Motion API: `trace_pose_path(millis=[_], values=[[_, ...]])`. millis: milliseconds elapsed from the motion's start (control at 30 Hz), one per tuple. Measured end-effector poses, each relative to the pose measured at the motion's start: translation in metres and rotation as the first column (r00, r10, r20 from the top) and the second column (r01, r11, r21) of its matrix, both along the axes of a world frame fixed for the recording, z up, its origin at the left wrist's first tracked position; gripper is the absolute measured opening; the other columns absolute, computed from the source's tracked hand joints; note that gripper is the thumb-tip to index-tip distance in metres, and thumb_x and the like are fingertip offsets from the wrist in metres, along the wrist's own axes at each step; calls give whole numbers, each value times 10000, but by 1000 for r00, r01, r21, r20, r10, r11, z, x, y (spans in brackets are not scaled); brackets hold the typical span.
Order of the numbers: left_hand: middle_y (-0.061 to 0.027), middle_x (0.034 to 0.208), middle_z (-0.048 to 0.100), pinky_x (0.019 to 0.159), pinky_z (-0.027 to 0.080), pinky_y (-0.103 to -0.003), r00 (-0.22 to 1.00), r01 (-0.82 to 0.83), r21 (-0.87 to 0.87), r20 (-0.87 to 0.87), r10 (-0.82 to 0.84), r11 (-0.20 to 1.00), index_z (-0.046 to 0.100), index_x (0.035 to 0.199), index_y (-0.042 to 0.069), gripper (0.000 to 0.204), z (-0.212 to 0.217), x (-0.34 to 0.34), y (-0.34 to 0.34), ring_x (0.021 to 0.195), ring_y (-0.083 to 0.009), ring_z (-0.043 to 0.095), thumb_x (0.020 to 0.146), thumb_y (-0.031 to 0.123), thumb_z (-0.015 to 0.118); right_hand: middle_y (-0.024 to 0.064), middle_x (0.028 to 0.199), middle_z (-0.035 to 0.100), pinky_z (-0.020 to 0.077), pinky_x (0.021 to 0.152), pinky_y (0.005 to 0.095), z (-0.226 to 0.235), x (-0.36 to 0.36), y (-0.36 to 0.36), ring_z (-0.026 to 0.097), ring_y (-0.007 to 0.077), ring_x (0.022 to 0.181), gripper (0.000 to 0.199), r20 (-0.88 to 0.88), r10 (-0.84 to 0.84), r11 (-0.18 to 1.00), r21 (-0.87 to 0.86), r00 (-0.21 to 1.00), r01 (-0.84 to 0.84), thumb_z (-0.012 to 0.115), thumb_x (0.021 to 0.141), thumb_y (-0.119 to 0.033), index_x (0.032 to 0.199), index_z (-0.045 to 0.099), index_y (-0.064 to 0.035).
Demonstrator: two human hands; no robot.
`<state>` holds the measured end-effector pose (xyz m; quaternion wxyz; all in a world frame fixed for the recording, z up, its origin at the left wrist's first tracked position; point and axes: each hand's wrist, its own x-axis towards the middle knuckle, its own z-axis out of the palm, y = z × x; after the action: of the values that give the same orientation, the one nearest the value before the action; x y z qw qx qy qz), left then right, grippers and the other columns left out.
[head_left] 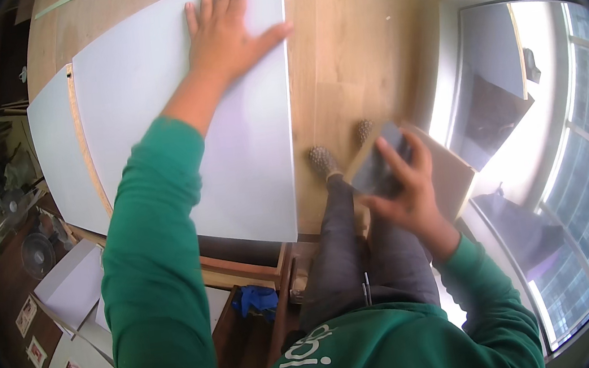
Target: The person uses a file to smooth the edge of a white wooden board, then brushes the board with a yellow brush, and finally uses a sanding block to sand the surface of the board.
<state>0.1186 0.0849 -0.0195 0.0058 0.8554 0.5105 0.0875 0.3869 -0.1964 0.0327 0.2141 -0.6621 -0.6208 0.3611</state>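
Observation:
A large white panel [235,169] lies to the left, its right edge running toward the far side. Near that far right corner my left hand [224,46] rests flat on it, fingers spread and thumb out to the edge. On the right, my right hand [416,195] has its thumb and fingers around a dark grey rectangular block [377,173]. The block is blurred, so its exact kind is unclear. Just behind and beside that hand is a light-brown boxy piece [456,179], partly hidden by the hand.
A second white panel [58,145] adjoins at the left, past a wooden strip [87,146]. Below the large panel is an open wooden drawer or compartment with a blue cloth or glove [257,301]. A fan [39,255] stands far left. Windows [580,144] line the right side.

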Motion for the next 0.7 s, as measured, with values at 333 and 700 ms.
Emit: trace_pose_path(millis=[333, 700], values=[[-174, 1646, 339, 1246, 157, -585, 956, -293, -111, -46, 290, 950, 530, 1502, 183, 555, -4, 65, 73, 1545, -350, 237, 1022, 458, 484, 221, 1449, 429, 364, 1142, 485, -5, 11, -25, 445, 410, 1343, 993, -169, -141, 987, -104, 976, 124, 947, 599, -314, 1493, 550, -146], [-124, 1670, 316, 1243, 199, -565, 999, 21, -169, 46, -14, 985, 370, 1582, 63, 635, 7, 22, -178, 1546, -323, 272, 996, 253, 522, 76, 1365, 494, 435, 1050, 339, -18, 18, -9, 534, 218, 1259, 863, -589, -474, 871, -422, 654, 251, 791, 789, -278, 1555, 454, -71]])
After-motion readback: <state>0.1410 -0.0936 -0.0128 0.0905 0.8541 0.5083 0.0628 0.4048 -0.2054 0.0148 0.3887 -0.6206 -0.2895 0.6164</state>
